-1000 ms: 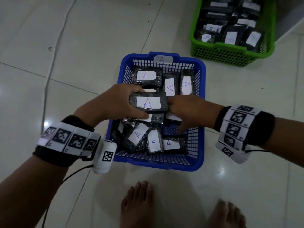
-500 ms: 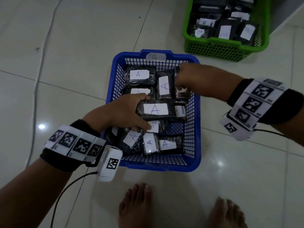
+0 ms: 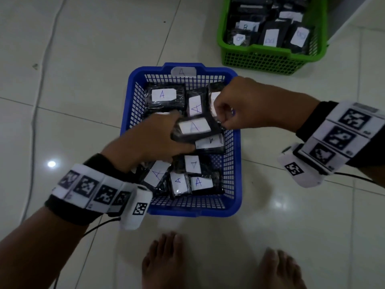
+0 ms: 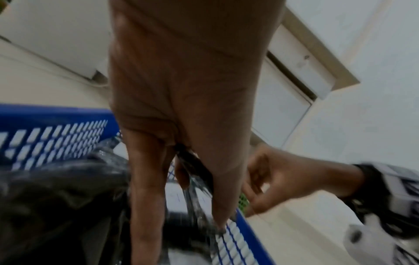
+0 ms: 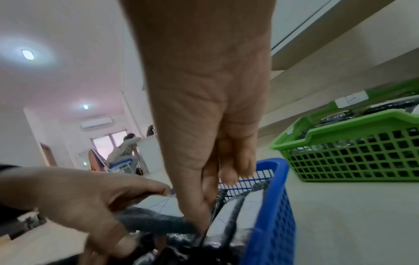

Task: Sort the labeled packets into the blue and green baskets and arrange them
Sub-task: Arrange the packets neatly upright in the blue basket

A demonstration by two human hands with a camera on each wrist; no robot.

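i see the white tiled floor under everything, and my bare feet nearer me than both hands. the blue basket sits right below my hands; a white tag on its far rim reads "a". the green basket lies well beyond my right hand, on the far right, filled with black packets whose white labels read "b" where i can make them out. inside the blue basket the packets lie flat or on edge, each with a white label marked "a" in blue pen.

my left hand is curled round one black packet, thumb on its near edge and fingers on the far side, holding it just above the pile in the middle of the blue basket; its label shows a blurred "a". my right hand sits just beyond and right of it, fingers curled, pinching the edge of an upright packet against the basket's far right wall. the two hands are close but not touching. white marker bands wrap both wrists.
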